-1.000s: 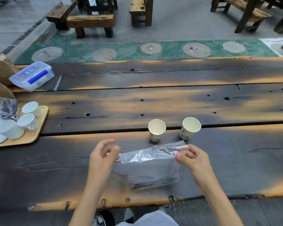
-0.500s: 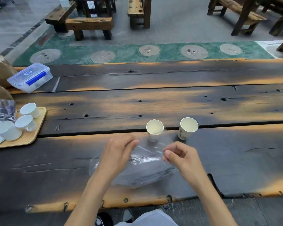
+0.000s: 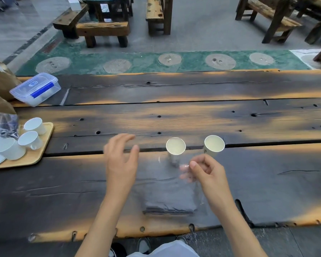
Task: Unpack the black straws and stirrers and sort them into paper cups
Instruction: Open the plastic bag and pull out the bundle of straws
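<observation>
Clear bag (image 3: pixel 171 193) now hangs, seemingly, from the right hand (image 3: pixel 205 170)'s pinching grip alone; left hand (image 3: pixel 121 160) has let go, fingers spread.

Motion blurs the clear bag (image 3: pixel 174 191); the black bundle (image 3: pixel 170 205) inside cannot be told apart.

A long table (image 3: pixel 193 115) of dark, scorched-looking planks with orange patches is filling the foreground, its near edge rough and pitted with holes. Beyond its far edge a green mat (image 3: pixel 156 61) with round pale discs is lying on grey paved floor (image 3: pixel 202 25). Heavy rough wooden benches (image 3: pixel 102 31) and tables are standing further back. Soft daylight is falling evenly.
</observation>
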A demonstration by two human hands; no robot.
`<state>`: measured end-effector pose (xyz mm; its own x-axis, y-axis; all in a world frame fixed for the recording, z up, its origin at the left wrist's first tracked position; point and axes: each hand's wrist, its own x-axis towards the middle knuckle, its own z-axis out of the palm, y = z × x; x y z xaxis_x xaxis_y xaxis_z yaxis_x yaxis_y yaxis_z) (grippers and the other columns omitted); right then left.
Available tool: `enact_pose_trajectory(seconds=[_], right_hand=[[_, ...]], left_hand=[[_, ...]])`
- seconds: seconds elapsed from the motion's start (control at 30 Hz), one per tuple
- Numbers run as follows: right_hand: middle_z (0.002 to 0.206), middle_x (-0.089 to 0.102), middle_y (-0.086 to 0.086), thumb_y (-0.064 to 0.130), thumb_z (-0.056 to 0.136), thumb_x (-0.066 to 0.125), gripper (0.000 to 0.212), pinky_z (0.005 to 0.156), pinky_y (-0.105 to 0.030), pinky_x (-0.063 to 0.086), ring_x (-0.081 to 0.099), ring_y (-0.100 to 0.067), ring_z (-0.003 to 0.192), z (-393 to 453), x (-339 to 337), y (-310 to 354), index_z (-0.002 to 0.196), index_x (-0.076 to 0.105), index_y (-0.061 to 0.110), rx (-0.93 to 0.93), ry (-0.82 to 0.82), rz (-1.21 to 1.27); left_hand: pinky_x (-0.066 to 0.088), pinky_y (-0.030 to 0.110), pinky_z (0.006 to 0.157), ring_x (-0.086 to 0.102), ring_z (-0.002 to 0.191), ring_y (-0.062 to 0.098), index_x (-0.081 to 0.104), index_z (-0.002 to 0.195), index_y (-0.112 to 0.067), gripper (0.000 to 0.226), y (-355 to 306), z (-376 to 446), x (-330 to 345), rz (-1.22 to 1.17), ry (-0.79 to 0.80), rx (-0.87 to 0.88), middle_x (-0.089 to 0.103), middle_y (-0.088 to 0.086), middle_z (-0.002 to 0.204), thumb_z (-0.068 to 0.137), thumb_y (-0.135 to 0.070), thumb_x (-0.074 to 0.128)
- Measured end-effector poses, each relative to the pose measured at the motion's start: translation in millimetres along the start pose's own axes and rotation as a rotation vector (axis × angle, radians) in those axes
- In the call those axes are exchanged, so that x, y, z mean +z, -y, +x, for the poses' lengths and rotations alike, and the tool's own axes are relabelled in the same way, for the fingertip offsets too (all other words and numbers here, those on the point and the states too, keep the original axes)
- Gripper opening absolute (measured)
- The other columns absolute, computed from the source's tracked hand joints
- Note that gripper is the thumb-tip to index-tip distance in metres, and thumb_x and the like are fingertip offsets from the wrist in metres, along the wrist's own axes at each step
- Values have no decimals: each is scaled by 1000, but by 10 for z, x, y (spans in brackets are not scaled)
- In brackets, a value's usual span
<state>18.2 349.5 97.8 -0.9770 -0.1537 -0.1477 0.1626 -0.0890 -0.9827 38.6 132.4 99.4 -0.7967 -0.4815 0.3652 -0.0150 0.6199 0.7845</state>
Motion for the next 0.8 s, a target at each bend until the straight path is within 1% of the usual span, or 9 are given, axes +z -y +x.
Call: enact_pose_trajectory(seconds=[0.07,0.17,0.33,0.47,0.53,0.6,0.67,0.73,0.8], right_hand=[[91,76,-21,3,96,53,6,58,-27,55,73,-32,71,-25,54,104,94,53,-2,4,2,103],[97,74,-25,3,95,52,4,63,-31,58,73,-34,77,-88,184,262,98,53,1,73,48,322],[103,72,-25,0,89,49,11,72,-40,59,71,-39,91,-186,347,485,84,56,7,213,224,737],[104,72,-20,2,88,49,16,72,-40,59,70,-36,92,-191,342,490,78,59,9,235,267,912],[108,71,-21,3,83,61,6,75,-41,58,69,-36,96,-163,240,450,82,58,8,193,257,925],[113,70,-23,9,73,76,22,78,-41,58,69,-40,99,-139,46,435,86,58,8,112,223,826],[115,69,-23,19,74,77,23,74,-39,59,71,-39,92,-100,-205,470,89,63,11,33,146,677],[116,69,-23,22,90,55,14,70,-35,60,73,-36,80,-16,-467,545,97,64,14,3,75,573],[115,69,-24,16,97,38,26,65,-33,60,74,-34,73,98,-675,661,109,61,15,-35,73,417]], left_hand=[[34,28,104,46,121,12,59,118,-21,28,145,-106,-50,-86,-150,-222,48,-3,127,90,-17,62],[45,34,96,51,117,18,49,126,-24,36,404,-341,31,-259,-248,-614,42,0,133,92,-23,61],[41,50,106,58,119,30,46,138,-17,62,671,-668,347,-830,171,-1208,58,16,135,87,-51,61],[29,52,116,51,130,36,45,143,-8,74,694,-684,462,-1363,366,-1270,55,21,139,88,-55,59],[35,44,113,59,115,28,52,136,-9,72,678,-627,420,-1468,341,-1271,60,13,125,78,-45,76],[58,33,81,68,78,17,66,116,-10,53,744,-600,362,-1461,326,-1207,69,4,90,70,-28,85],[56,24,53,63,56,11,65,98,-12,29,810,-571,264,-1395,256,-1124,63,-1,71,73,-20,75],[52,22,48,57,53,12,62,94,-12,24,887,-528,154,-1316,240,-1044,56,0,70,72,-17,72],[51,22,48,57,52,13,62,95,-9,18,952,-495,71,-1198,249,-996,56,2,70,77,-13,65]])
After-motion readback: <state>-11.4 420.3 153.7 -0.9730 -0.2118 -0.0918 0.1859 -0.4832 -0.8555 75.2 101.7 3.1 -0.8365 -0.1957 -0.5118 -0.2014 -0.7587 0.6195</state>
